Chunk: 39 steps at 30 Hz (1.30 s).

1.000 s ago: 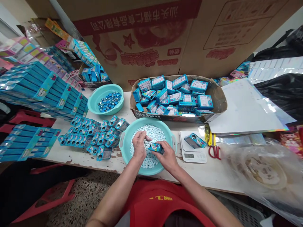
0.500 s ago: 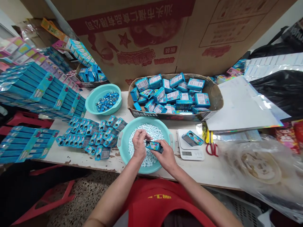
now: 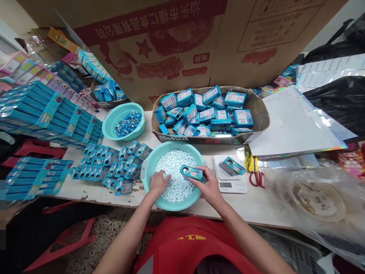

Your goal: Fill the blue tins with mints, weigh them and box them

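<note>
The right hand (image 3: 210, 186) clamps a candy box (image 3: 192, 172), fill unclear, the left hand (image 3: 157, 185) rests fingers-apart on candies (image 3: 178, 186), and the grouped boxes (image 3: 117, 168) remain uncapped.

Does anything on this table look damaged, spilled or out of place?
Yes, the white tabletop looks damaged, worn brown in places along its near edge, left of the pellet bowl. None of the white pellets appear spilled.

We look down on a white desk (image 3: 262, 214). Our left hand (image 3: 157, 185), fingers spread, reaches into the pale pellets (image 3: 176, 195) of a turquoise basin (image 3: 182, 206); our right hand (image 3: 210, 185) holds a small blue box (image 3: 192, 173) above it, round hole showing. Beyond sits a carton (image 3: 259, 111) of similar boxes; rightward, a scale (image 3: 238, 188) bears another.
</note>
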Available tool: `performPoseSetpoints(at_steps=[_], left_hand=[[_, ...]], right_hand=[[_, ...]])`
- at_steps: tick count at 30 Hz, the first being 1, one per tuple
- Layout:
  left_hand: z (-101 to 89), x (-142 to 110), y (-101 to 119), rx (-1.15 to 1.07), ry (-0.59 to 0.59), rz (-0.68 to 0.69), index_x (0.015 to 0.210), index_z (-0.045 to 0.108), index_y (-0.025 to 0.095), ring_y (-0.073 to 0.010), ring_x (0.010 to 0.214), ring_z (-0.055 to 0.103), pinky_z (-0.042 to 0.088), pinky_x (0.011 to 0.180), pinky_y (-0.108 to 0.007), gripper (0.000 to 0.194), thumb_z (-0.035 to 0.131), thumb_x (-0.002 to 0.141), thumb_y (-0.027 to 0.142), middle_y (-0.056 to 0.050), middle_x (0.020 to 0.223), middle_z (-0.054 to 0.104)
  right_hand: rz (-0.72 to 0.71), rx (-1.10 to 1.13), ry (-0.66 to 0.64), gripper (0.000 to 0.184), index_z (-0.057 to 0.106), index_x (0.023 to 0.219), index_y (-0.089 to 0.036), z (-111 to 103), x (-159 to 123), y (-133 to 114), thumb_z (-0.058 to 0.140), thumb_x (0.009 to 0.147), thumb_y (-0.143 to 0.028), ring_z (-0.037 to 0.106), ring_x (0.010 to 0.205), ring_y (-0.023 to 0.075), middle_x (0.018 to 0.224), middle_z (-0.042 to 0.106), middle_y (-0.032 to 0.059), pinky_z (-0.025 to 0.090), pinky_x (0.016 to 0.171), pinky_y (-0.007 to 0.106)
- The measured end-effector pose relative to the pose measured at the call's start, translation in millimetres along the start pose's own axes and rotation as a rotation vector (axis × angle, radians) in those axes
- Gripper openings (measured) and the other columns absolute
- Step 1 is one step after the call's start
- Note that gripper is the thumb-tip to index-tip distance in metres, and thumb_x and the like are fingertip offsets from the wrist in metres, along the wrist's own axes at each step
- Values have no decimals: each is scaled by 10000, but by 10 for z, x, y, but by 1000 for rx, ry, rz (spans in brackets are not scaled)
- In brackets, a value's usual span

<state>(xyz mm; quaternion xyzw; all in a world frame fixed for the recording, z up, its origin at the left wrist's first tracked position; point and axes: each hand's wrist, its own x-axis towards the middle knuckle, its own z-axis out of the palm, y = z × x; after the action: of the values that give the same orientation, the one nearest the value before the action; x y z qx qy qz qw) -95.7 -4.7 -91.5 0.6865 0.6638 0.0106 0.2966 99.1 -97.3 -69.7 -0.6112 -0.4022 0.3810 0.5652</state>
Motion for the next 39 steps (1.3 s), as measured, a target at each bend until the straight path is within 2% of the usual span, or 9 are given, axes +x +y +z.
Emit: performPoseSetpoints(at_steps=[5,10,14,16,20,24,30,34,39], left_hand=[[444,-281,283,291,-200,8,1262,472,219,-425,1192,408,387,884,-521,662,506,732,614,-179,1317,420],[620,-278,333,-41,-185,95,1055,575,219,-300,1002,557,426,840,-392,406,625,664,315,-104,1077,556],[484,-143,186,-321,-99,13,790,556,203,-200,719,582,441,686,-298,134,588,675,264,3,660,543],[342,-120,174,-499,-110,-32,766,525,207,-148,530,516,404,530,-249,147,568,706,334,46,537,465],[12,-152,362,-1107,-56,-38,731,509,195,-91,419,460,298,387,-187,249,669,641,363,56,554,493],[-169,-161,648,-1433,152,31,760,514,188,-95,471,535,397,455,-195,230,671,650,316,50,588,533],[-238,-105,819,-1590,324,-24,760,488,185,-113,480,578,441,493,-219,281,681,639,349,57,597,548],[-243,-58,840,-1579,276,-83,719,480,177,-110,455,565,434,477,-212,300,699,621,357,59,554,540],[-226,-56,860,-1556,210,-14,683,477,173,-106,470,567,441,489,-209,297,701,640,363,57,535,530]], right_hand=[[16,34,23,374,572,999,-206,208,114,157,720,686,-347,603,855,202,925,628,34,481,790,345],[5,-40,18,340,575,988,-207,237,188,190,702,698,-331,598,893,212,948,637,40,466,822,358],[-28,-165,-10,307,581,982,-213,147,203,164,687,710,-306,584,934,227,966,626,45,450,838,367],[-49,-214,-25,294,576,987,-219,122,193,162,675,720,-293,582,939,228,968,619,44,452,828,363],[-104,-296,-84,256,572,966,-218,162,146,175,657,726,-238,583,923,231,951,610,46,456,805,362],[-153,-346,-150,235,577,950,-222,259,84,114,650,728,-199,587,904,235,927,619,46,461,787,362],[-208,-349,-157,267,584,979,-219,284,40,-98,674,728,-205,584,919,234,941,623,50,452,792,349],[-145,-351,-179,280,592,961,-221,292,83,-86,694,702,-189,587,900,235,920,620,42,452,779,344],[-65,-325,-176,278,598,940,-237,313,102,-60,705,688,-189,586,894,229,911,614,27,451,781,346]])
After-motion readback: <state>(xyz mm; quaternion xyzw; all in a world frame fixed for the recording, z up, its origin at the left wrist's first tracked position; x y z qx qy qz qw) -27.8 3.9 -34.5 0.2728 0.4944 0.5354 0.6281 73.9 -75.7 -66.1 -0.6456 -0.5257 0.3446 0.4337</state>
